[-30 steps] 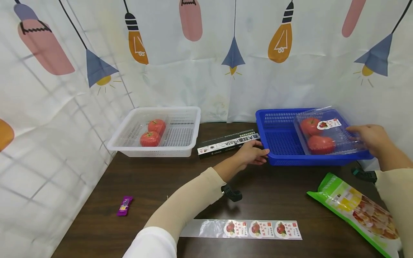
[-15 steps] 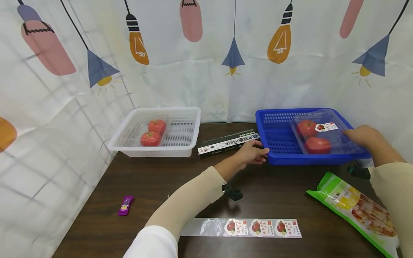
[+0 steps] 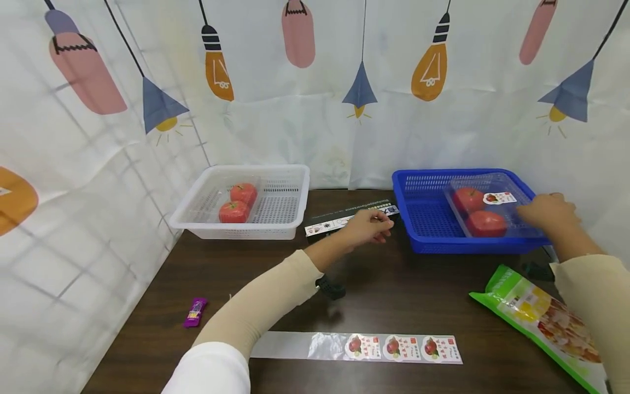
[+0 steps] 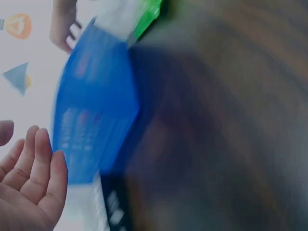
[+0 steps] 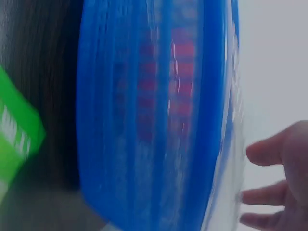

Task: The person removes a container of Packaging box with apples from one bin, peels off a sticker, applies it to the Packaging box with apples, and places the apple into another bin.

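At the right back stands a blue basket (image 3: 425, 246) holding a clear plastic box (image 3: 519, 189) of red tomatoes (image 3: 486, 223) with a fruit label (image 3: 499, 198) on its lid. My right hand (image 3: 553, 219) is at the box's right edge; in the right wrist view its thumb and fingers (image 5: 272, 195) are spread apart beside the clear plastic. My left hand (image 3: 366, 227) hovers left of the basket, overlapping the black pasta box (image 3: 327, 225). In the left wrist view the left hand (image 4: 33, 187) has extended fingers and nothing in the palm.
A white basket (image 3: 236, 232) with another clear box of tomatoes (image 3: 233, 212) stands at the left back. A label strip (image 3: 330, 346) lies at the front, a purple candy packet (image 3: 196, 313) at the left, and a green-edged food bag (image 3: 546, 323) at the right.
My left hand has come off the blue basket's corner and moved left. The tomato box has settled lower into the basket, and my right hand has moved slightly left with it.
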Motion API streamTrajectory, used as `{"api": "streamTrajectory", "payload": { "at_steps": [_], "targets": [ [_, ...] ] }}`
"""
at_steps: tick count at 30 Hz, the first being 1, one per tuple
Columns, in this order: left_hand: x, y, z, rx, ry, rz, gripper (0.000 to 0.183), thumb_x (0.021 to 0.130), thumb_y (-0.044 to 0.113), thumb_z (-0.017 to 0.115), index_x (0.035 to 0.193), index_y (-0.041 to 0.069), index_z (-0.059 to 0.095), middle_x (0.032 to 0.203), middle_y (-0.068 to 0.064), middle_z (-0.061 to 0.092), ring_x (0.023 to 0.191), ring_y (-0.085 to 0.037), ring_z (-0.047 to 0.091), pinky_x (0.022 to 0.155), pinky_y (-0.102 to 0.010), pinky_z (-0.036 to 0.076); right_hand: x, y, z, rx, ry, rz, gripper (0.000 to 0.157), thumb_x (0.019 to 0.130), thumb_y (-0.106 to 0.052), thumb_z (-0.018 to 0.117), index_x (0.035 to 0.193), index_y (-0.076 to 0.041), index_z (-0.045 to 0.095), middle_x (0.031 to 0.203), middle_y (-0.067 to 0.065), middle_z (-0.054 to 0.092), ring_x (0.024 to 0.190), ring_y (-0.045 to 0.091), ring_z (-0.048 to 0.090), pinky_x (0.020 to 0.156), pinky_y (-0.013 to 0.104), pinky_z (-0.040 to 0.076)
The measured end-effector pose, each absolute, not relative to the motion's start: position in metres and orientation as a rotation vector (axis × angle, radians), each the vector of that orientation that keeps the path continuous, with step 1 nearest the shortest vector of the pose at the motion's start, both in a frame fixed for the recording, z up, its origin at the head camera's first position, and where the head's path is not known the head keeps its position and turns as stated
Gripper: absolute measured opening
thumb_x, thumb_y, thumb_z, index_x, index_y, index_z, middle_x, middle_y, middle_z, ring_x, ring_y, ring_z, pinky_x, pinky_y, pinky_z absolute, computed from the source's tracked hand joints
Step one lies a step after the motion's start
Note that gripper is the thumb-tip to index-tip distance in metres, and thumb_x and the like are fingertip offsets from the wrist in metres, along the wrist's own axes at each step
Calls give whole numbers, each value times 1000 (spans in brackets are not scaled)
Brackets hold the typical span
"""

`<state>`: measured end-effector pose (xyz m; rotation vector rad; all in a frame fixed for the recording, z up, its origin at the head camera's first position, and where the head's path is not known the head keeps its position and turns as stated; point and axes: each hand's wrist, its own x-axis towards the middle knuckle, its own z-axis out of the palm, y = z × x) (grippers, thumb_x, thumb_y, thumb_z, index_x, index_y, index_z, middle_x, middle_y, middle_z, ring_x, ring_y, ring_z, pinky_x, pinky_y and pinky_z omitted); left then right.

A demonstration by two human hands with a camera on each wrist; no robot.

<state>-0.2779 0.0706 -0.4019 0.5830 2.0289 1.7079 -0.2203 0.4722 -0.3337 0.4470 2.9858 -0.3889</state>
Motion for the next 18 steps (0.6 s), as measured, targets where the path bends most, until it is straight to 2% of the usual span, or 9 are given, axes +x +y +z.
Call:
{"api": "streamTrajectory", "payload": {
  "at_steps": [2,6,11,14,18],
  "targets": [
    [-284,46,-386,670,2099,1656,17,97,19,63,105,4,63,97,-25,67,82,-40,65,78,-48,55,-226,453,-330,472,3048,-405,78,95,-43,43,117,32,35,118,51,19,109,70,22,84,79,26],
    [-298,-5,-358,749,2265,1574,20,98,21,60,110,4,62,105,-27,64,87,-37,65,79,-44,55,-243,410,-324,363,3185,-406,76,95,-44,44,122,27,38,131,48,15,120,67,12,90,78,16],
    [-311,-65,-336,681,2470,1523,25,98,25,61,111,4,61,105,-22,64,87,-30,65,80,-41,54,-269,349,-324,91,3269,-385,67,95,-38,48,128,19,43,138,42,24,125,61,20,97,73,21],
    [-320,-105,-331,588,2578,1506,29,97,27,62,114,3,60,106,-18,64,94,-31,63,82,-40,54,-280,306,-330,-104,3269,-444,63,95,-31,53,133,18,42,140,39,28,128,57,25,103,68,24],
    [-332,-164,-323,404,2741,1424,40,97,33,61,121,2,58,117,-17,60,107,-33,57,89,-43,49,-286,240,-336,-315,3216,-579,58,96,-26,55,137,12,42,144,33,31,133,50,27,107,61,25]
  ]
}}
